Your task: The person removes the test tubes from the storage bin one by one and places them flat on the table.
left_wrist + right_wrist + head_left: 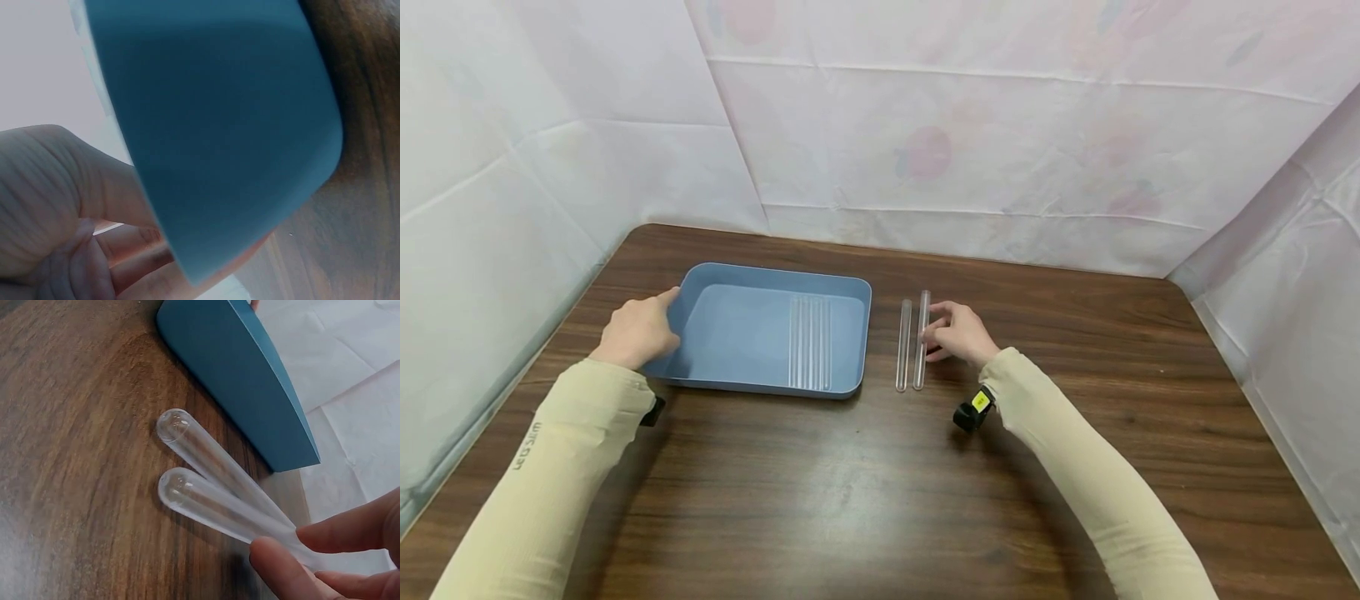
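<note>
**Smooth, round walls invite a slip**

The right hand (957,335) pinches a clear tube (921,348) by its side; a light hold could let it roll. A loose tube (903,346), just beside at nine o'clock, could be knocked. Beyond, the left hand (636,331) grips the blue tray's (741,329) nine-o'clock end; tugging might scatter the tube row (810,343) inside, toward three.

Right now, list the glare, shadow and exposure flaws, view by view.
Head: pale glare on the table, dark shadow beside the right sleeve; left wrist: the tray dim against a washed-out background; right wrist: small bright highlights on the tubes, at their rounded ends.
</note>
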A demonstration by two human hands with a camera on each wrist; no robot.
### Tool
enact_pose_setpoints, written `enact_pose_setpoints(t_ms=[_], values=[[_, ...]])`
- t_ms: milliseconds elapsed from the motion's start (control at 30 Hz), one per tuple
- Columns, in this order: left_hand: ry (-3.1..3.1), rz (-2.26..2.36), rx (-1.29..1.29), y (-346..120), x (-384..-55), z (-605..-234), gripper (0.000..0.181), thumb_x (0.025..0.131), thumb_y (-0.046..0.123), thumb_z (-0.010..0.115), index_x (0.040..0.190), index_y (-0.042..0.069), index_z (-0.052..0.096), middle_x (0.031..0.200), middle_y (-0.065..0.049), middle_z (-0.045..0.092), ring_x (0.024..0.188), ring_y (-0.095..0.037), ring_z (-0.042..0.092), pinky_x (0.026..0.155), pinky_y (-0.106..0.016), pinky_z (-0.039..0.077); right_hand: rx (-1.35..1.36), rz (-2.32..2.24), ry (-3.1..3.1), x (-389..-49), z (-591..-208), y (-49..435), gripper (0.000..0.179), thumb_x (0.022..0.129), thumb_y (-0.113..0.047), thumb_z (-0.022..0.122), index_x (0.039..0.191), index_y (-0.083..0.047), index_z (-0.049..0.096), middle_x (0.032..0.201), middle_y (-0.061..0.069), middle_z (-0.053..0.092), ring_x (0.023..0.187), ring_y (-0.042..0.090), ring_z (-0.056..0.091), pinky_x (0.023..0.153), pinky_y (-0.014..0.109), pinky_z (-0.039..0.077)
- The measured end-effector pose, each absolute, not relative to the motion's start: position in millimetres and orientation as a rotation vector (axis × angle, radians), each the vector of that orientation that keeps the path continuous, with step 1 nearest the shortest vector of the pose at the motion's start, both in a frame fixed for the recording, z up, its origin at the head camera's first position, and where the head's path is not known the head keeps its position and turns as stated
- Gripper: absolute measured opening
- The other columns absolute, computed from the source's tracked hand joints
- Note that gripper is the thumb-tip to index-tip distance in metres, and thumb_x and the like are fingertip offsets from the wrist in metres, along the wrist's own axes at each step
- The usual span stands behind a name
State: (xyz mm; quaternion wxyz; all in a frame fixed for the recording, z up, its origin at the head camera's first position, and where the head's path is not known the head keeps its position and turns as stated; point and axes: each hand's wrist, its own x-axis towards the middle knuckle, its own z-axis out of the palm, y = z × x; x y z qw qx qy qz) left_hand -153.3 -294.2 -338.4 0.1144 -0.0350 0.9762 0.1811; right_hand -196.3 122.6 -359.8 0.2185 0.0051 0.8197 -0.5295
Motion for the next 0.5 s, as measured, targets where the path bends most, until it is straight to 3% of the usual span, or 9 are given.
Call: enact_pose_setpoints(t_ms=[267,500], values=[[2.869,0.522,-0.102,-294.4,-152.7,-338.3,0.078,0.074,0.0,0.05,0.147,-0.007,0.024,0.086,-0.034,0.056,0.048,-0.017,0.03,0.043,-0.028,0.031,0.055,-1.447,2.253,-199.7,-362.7,122.1,0.057,0.089,0.0,0.057,0.142,0.002,0.038,0.117,0.026,0.06,0.091,0.03,0.066,0.071,0.037,0.057],[2.872,0.526,-0.102,-293.7,-152.2,-337.4,0.078,0.074,0.0,0.05,0.147,-0.007,0.025,0.089,-0.036,0.056,0.049,-0.017,0.03,0.043,-0.028,0.03,0.108,-1.421,2.245,-202.2,-362.3,119.3,0.055,0.087,0.0,0.06,0.139,0.003,0.042,0.111,0.024,0.06,0.077,0.021,0.064,0.068,0.035,0.057]])
